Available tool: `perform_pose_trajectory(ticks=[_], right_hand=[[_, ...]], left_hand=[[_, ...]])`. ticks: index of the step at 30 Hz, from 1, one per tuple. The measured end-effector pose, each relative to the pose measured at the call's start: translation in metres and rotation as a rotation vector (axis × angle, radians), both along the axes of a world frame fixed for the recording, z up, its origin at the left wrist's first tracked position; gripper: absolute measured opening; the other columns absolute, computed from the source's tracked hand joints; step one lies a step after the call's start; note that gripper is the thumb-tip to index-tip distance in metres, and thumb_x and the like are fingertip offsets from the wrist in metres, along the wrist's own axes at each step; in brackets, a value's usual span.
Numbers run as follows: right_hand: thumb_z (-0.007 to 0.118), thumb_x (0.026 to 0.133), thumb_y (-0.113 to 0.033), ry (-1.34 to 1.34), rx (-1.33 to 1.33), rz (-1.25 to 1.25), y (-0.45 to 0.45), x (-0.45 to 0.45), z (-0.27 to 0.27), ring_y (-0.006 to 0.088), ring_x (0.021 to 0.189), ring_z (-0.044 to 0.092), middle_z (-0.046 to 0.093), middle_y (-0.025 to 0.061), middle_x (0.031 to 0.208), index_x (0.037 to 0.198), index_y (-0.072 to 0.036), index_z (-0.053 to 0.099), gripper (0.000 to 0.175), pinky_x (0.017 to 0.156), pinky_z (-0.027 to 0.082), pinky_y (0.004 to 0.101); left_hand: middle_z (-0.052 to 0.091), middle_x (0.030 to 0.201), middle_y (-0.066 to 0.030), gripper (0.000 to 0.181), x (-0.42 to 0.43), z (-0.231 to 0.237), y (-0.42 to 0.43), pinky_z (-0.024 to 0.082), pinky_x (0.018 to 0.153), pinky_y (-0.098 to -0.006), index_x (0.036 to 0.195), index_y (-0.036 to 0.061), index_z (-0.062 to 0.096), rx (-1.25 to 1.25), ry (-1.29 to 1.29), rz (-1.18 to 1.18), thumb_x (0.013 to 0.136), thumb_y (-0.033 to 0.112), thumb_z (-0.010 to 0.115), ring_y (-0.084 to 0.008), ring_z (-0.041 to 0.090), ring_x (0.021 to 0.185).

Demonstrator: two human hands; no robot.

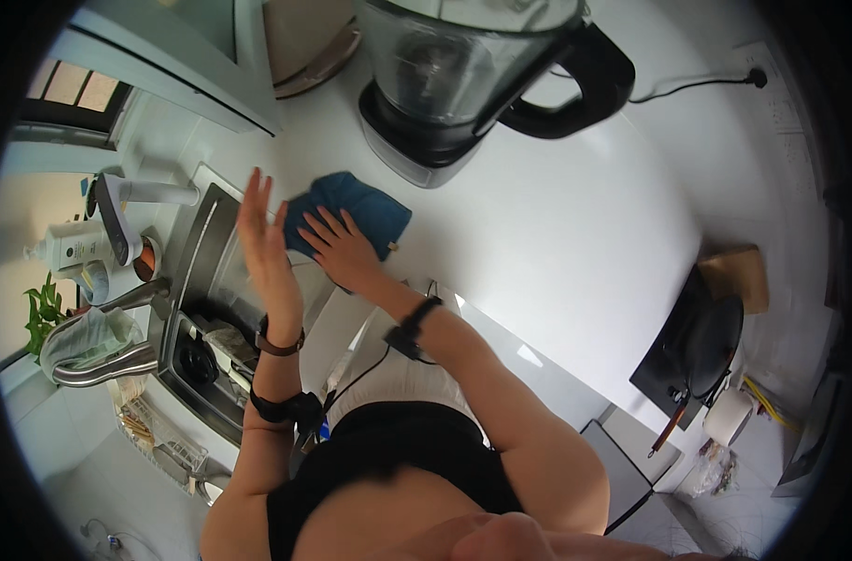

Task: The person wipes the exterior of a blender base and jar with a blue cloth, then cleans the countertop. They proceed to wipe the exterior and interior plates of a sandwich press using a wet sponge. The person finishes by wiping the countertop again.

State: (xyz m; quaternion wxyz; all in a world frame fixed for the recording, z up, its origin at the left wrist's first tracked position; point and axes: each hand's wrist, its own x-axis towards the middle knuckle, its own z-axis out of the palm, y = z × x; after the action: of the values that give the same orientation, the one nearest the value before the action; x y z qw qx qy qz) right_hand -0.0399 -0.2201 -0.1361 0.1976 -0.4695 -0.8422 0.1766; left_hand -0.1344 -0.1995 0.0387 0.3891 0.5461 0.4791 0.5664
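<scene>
A blue cloth (pixel 384 210), folded and wrinkled, lies on the white countertop (pixel 538 252) beside the sink. My right hand (pixel 343 249) rests flat on the cloth's near part, fingers spread, not curled around it. Just left of the cloth, my left hand (pixel 266 242) is raised over the sink's edge with its palm turned sideways. It holds nothing, and its fingers point away from me. Behind the cloth stands a blender (pixel 440 91) with a clear jug, black handle and grey base.
To the left is a stainless steel sink (pixel 219 231) with a curved faucet (pixel 103 368) and a white pump bottle (pixel 75 245). At right, a black pan (pixel 710 343) sits on a dark cooktop (pixel 653 372). A black power cord (pixel 692 85) runs behind the blender.
</scene>
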Motion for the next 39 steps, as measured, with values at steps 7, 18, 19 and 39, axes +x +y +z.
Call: perform_pose_trajectory(ticks=[7,18,19,39], right_hand=[[0.074,0.09,-0.035,-0.201,-0.15,-0.355,-0.083,0.192,0.027,0.0317,0.156,0.025,0.033,0.0075,0.167,0.151,-0.024,0.052,0.065,0.122,0.022,0.0604],[0.045,0.105,-0.053,1.653,-0.882,-0.915,0.097,0.261,0.012,0.0329,0.144,0.04,0.043,0.0105,0.159,0.155,-0.009,0.041,0.066,0.116,0.038,0.0519],[0.044,0.107,-0.049,1.763,-0.914,-0.983,0.104,0.258,0.009,0.0309,0.144,0.041,0.044,0.0093,0.159,0.152,-0.007,0.045,0.062,0.119,0.034,0.0509],[0.046,0.091,-0.082,1.329,-0.875,-0.807,0.309,0.32,0.041,0.0439,0.148,0.03,0.027,0.0134,0.167,0.163,-0.017,0.024,0.1,0.111,0.032,0.0697]], left_hand=[[0.035,0.164,-0.0119,0.067,-0.001,-0.067,0.025,0.041,0.114,-0.0434,0.161,0.0126,0.03,-0.403,-0.065,-0.394,0.102,0.019,0.061,-0.0336,0.039,0.147],[0.021,0.169,-0.0053,0.1,0.077,-0.134,0.12,0.045,0.105,-0.0569,0.167,0.0314,0.006,-0.642,-0.652,-0.559,0.094,0.056,0.07,-0.0328,0.025,0.153],[0.022,0.168,-0.0051,0.1,0.078,-0.136,0.123,0.045,0.105,-0.0571,0.166,0.0302,0.008,-0.634,-0.648,-0.571,0.093,0.057,0.071,-0.0324,0.026,0.152],[0.015,0.168,-0.0104,0.105,0.156,-0.124,0.285,0.045,0.103,-0.0708,0.164,0.0218,0.016,-0.591,-0.607,-0.394,0.087,0.061,0.075,-0.0379,0.017,0.155]])
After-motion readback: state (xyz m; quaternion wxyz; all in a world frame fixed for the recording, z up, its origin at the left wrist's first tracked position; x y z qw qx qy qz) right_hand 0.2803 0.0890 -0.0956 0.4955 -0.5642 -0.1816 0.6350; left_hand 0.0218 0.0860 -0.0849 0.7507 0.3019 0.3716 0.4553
